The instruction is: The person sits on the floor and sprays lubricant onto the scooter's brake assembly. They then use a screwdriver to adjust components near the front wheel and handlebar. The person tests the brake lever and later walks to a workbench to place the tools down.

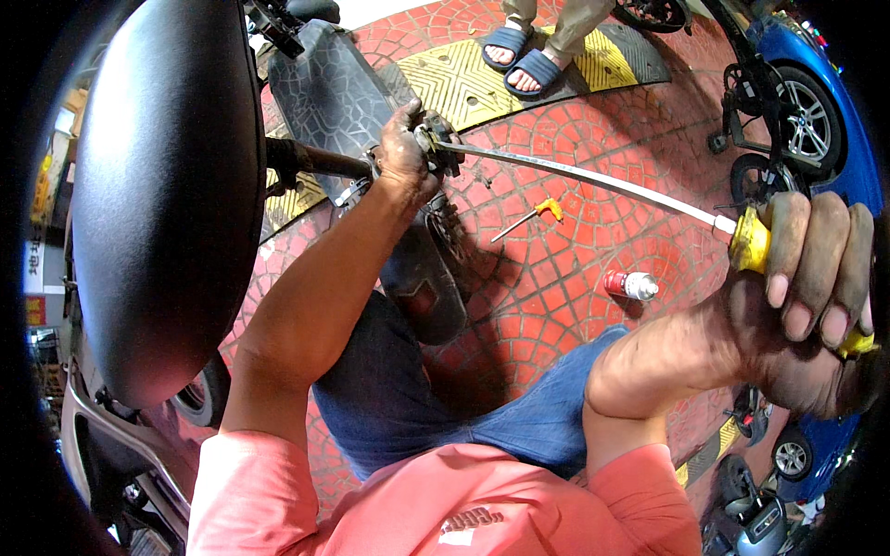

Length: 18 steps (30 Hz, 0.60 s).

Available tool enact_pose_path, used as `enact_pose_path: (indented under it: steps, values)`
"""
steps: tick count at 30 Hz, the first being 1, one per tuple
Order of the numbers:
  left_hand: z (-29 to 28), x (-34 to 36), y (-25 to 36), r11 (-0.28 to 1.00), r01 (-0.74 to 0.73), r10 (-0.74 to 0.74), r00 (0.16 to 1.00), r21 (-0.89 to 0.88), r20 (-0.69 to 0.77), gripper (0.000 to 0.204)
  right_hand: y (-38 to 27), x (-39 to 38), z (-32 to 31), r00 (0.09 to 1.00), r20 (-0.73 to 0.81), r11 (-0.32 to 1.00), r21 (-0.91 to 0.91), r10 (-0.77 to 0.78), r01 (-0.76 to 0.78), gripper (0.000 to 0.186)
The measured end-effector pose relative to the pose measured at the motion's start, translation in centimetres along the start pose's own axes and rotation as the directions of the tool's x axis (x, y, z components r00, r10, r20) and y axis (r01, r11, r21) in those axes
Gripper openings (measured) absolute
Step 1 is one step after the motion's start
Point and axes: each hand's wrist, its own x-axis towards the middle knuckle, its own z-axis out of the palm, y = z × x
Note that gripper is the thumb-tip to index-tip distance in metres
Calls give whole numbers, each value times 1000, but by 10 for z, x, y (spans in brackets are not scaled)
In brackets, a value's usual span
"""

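Note:
My right hand (802, 296), its fingers blackened, is wrapped round the yellow handle of a long screwdriver (593, 181). The straight metal shaft runs left, and its tip meets a small dark metal part (445, 153). Closed round that part is my left hand (405, 153), also grimy, with the thumb on top; its palm hides much of the part. Just beside this hand ends a dark metal tube (334, 162) coming from under a large black seat (167, 204). Below and behind it lies the scooter's black textured deck (334, 83).
On the red patterned floor lie a yellow-handled tool (549, 210) and a red bottle with a silver-white top (630, 284). Another person's feet in blue sandals (533, 72) stand by a yellow-and-black ramp (464, 79). Bikes and a blue car (834, 139) are at the right.

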Motion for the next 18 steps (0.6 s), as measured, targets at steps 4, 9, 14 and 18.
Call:
enact_pose_path:
  steps: [4, 9, 14, 18]
  values:
    - [2, 1, -3, 998, -26, 28, 999, 50, -30, 31, 4, -1, 15, 997, -35, 997, -42, -67, 65, 61]
    - [15, -1, -9, 990, -44, 50, 998, 133, -47, 24, 9, -2, 42, 962, -192, 969, -190, -192, 155, 50]
    - [7, -2, -7, 991, -56, 68, 993, 120, -98, 23, -13, 0, 16, 987, -158, 984, -168, 28, -55, 43]
    - [0, 4, -3, 986, -96, 113, 986, 137, -122, 23, -12, -5, 25, 917, -397, 975, -216, -33, -59, 22]
